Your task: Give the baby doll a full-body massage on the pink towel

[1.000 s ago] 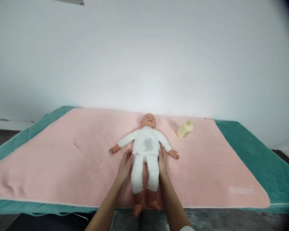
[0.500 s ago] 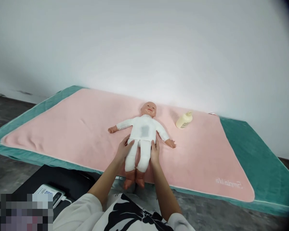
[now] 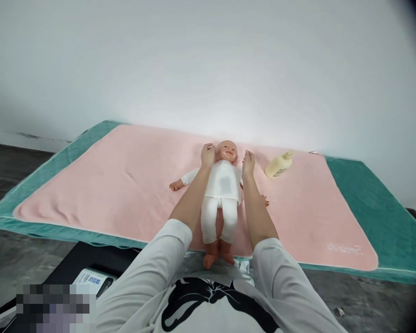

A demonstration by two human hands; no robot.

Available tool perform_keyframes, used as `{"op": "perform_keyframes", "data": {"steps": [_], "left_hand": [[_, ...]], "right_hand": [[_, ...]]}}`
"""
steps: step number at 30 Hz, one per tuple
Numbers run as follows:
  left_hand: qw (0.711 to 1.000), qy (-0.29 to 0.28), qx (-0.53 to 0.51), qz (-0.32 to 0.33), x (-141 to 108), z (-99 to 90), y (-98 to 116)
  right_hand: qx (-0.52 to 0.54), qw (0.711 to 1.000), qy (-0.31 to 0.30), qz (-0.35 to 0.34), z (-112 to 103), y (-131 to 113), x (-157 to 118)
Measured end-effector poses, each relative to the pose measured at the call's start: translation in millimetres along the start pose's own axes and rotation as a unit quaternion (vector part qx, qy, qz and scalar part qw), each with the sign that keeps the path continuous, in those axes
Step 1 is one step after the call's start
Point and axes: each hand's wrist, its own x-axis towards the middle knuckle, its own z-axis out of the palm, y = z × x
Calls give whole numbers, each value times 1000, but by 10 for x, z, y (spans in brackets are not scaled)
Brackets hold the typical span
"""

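Flanking the doll's head [image 3: 226, 151], both hands have just come up from the hips, where they lay half a second ago. The left hand [image 3: 208, 156] is half curled, fingers loose, with nothing seen in its grasp; it sits right against the side of the head or just beside it — contact is hard to tell. The right hand [image 3: 248, 163] is loosely bent too, grasping nothing visible, with a strip of pink showing between it and the head.

So the work has passed from the lower body to the head end, and the legs lie free of any hold. Each forearm crosses over one of the doll's arms, hiding part of it.

The doll [image 3: 223, 185] itself has hardly shifted on the mat [image 3: 152, 185] — on its back, face up, legs toward the person, feet at the near edge. Past the right hand, the bottle [image 3: 279, 165] keeps its place on the mat, near but untouched. Beneath the mat the green pad [image 3: 384, 212] shows at both ends, and the wall [image 3: 208, 60] rises behind. Nearer the person, a white device [image 3: 91, 280] lies on a black surface at the lower left.
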Motion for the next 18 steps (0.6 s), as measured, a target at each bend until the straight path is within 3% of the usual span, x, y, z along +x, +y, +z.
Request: {"op": "perform_keyframes", "data": {"steps": [3,6,14,18], "left_hand": [[999,-40,-26,-10,312,345,-32],[996,-69,-51,-2,394,470,-106],[991,-68,-93,74,182,274,-454],[988,-72,-122,65,162,219,-532]], "right_hand": [[21,999,-5,47,356,102,375],[49,996,-24,68,589,220,499],[139,988,-38,47,624,535,233],[120,991,-54,26,592,560,192]]}}
